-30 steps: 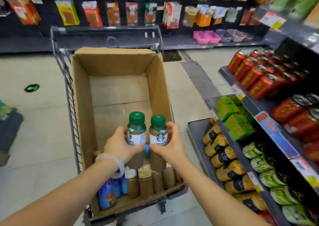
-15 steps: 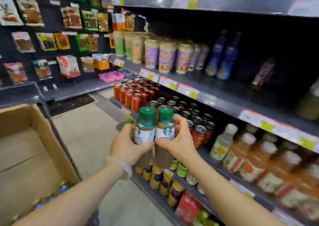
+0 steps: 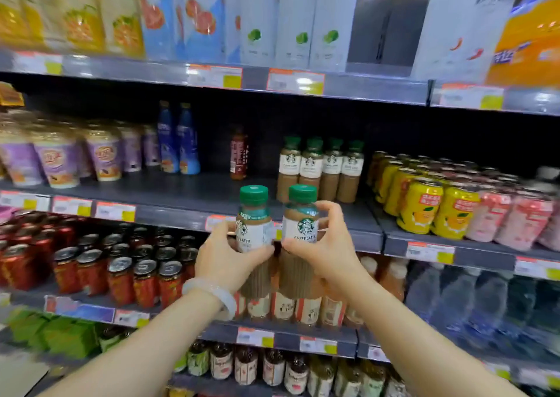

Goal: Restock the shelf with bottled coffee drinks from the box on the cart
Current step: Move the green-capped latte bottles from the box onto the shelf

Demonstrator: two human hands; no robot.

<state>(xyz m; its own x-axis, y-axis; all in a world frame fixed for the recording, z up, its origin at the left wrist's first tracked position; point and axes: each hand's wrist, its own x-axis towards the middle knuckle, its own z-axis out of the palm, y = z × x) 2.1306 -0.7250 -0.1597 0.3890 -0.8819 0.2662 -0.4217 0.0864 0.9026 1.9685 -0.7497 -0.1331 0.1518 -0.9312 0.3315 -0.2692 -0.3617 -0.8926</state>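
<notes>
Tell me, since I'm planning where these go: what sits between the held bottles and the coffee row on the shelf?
Nothing: in the head view, bare dark shelf separates the held bottles from the coffee row.

Both forearms outstretched, left hand point(image 3: 225, 252) and right hand point(image 3: 322, 243) each curled in a grip.

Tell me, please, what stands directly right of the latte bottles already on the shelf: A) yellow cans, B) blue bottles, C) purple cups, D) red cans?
A: the yellow cans stand just right of the shelved latte bottles; the purple cups and blue bottles stand to their left.
</notes>
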